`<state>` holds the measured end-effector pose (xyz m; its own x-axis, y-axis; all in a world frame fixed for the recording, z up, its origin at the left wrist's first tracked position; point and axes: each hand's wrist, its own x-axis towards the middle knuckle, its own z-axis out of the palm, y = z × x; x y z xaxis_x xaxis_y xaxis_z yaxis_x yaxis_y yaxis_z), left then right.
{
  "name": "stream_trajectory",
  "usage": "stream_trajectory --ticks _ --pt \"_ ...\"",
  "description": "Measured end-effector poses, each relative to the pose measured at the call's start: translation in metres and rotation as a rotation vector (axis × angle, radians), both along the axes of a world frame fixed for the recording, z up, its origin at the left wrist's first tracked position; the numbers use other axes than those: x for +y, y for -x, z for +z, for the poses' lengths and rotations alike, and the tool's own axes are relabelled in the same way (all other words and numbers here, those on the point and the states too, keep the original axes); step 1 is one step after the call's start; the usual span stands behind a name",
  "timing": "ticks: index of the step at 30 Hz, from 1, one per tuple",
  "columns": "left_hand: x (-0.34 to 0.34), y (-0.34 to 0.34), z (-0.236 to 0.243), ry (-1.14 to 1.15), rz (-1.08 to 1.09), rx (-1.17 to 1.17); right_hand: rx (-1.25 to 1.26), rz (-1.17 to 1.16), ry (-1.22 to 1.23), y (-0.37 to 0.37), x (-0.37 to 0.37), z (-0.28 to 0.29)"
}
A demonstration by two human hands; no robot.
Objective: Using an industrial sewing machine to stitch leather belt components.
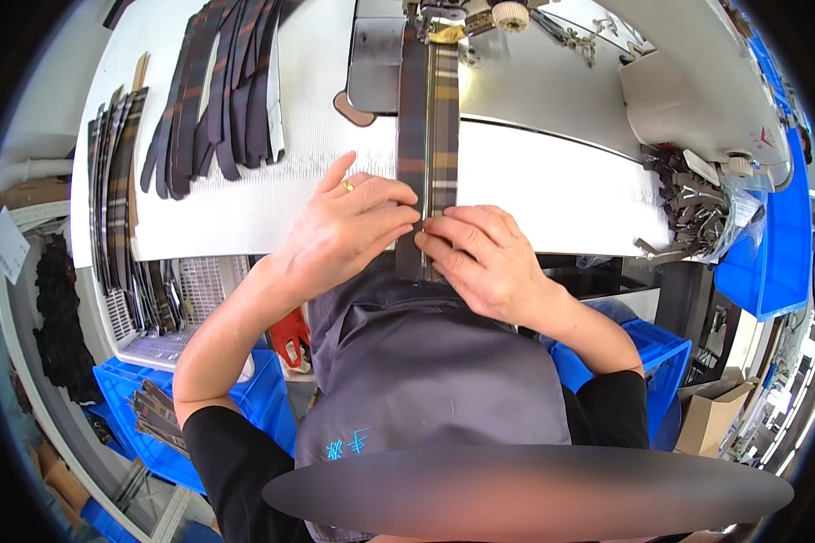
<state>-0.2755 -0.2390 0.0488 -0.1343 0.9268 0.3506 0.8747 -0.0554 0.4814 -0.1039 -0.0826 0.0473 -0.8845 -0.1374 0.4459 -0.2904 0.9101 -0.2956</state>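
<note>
A long fabric strip runs from the sewing machine [697, 100] toward my lap. Its left part is a dark band [411, 136]; its right part is a brown plaid band [445, 127], with a thin bright line between them. My left hand [340, 222] has its fingertips closed on the dark band's inner edge, thumb raised. Across from it, my right hand [489, 258] pinches the plaid band near the table's front edge. The far end of the strip passes under the machine's needle area [445, 34], where metal parts hide it.
Dark strips [226, 100] lie at the back left, and plaid strips [118, 190] hang over the left edge above a white basket [204, 281]. Small dark pieces [693, 204] are heaped at the table's right. Blue bins [765, 240] stand on both sides.
</note>
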Motion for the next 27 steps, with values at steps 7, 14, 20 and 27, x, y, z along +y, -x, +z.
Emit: stream_trajectory --ticks 7,14,20,27 --pt "0.062 0.061 -0.006 -0.020 0.232 0.356 -0.046 0.039 0.020 0.004 0.001 0.007" --pt "0.069 0.076 -0.002 0.098 0.227 0.246 -0.070 0.052 0.018 0.004 0.006 0.006" --pt "0.071 0.085 0.007 0.155 0.181 0.190 -0.076 0.075 0.027 0.005 0.009 0.004" --pt "0.076 0.091 0.002 0.137 0.177 0.169 -0.052 0.086 0.022 0.012 0.015 0.001"
